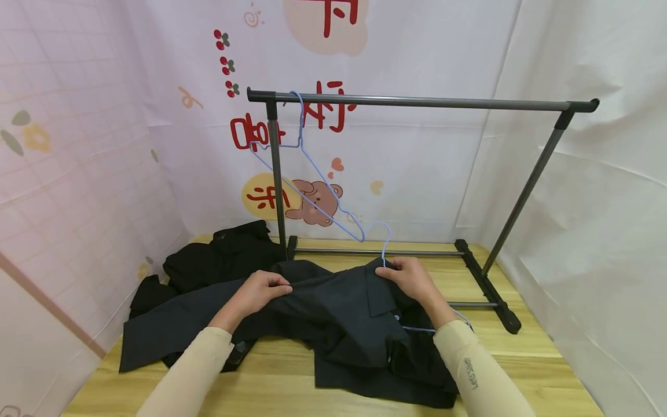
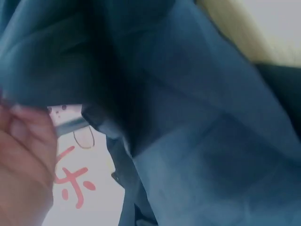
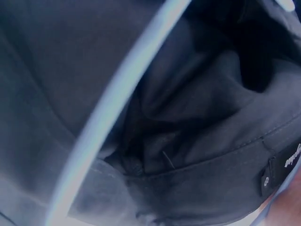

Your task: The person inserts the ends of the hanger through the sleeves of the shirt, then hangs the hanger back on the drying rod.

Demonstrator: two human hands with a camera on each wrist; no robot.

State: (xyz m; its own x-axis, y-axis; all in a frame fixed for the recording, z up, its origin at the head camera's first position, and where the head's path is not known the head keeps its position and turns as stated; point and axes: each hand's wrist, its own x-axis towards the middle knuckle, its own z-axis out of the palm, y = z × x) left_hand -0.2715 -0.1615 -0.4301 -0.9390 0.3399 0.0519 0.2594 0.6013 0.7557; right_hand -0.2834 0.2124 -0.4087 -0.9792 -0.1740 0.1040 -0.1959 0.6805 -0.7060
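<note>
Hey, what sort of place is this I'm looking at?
Probably a makeshift or staged corner for hanging clothes, though I can't be sure. Pale printed hangings surround a wood-look tabletop, and a small garment rack stands on it behind a dark collared garment.

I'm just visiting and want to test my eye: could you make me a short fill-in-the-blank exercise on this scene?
The right hand pinches the dark shirt by its ____.
In the head view, the bare hanger hangs near the top bar's ____ end.
The animal printed on the backdrop is a ____.

Missing words: collar; left; bear.
</note>
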